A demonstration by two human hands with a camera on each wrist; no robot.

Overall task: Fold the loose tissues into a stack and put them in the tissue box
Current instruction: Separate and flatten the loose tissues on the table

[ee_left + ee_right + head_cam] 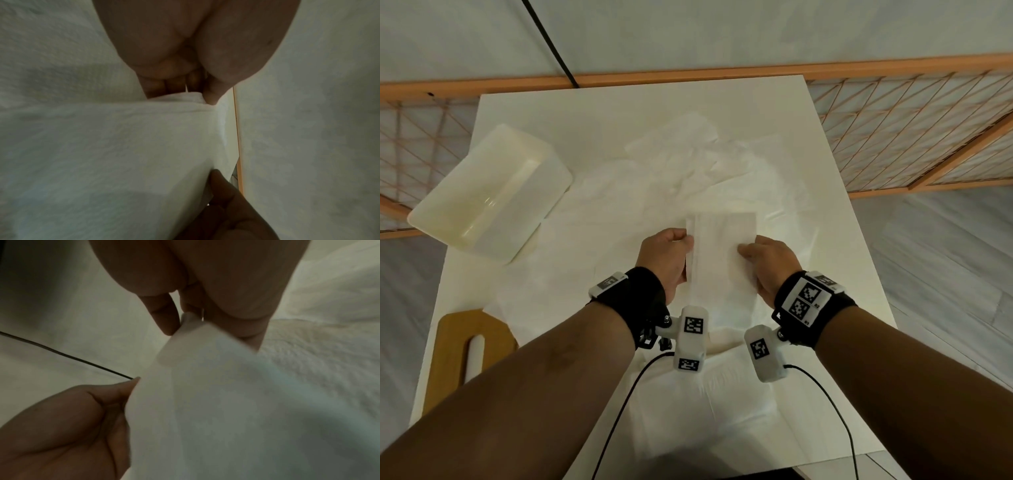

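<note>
White and nearly covered in loose tissues, the counter stands before a wooden lattice screen and a pale floor. Crumpled sheets lie heaped toward the far edge and spread flat across the middle and the near edge.

Held above the middle of the counter is a folded tissue, a long narrow strip that runs from the far side toward the person. The left hand has it by the left long edge; in the left wrist view the thumb and curled fingers pinch a bunched fold of the sheet, so this grip is closed on the tissue. The right hand has the right long edge; the right wrist view shows its fingers nipping a small tuck of the sheet against the thumb, a grip likewise closed on it. The strip thus spans the space between the two hands, its far end reaching beyond both and its near end hanging down toward the wrists.

At the far left corner, partly over the counter's left edge, sits the open tissue box, cream and turned at an angle, well apart from the hands. Near the near left corner lies a wooden lid with a long slot. Black cables trail from the wrist cameras over the near edge.
</note>
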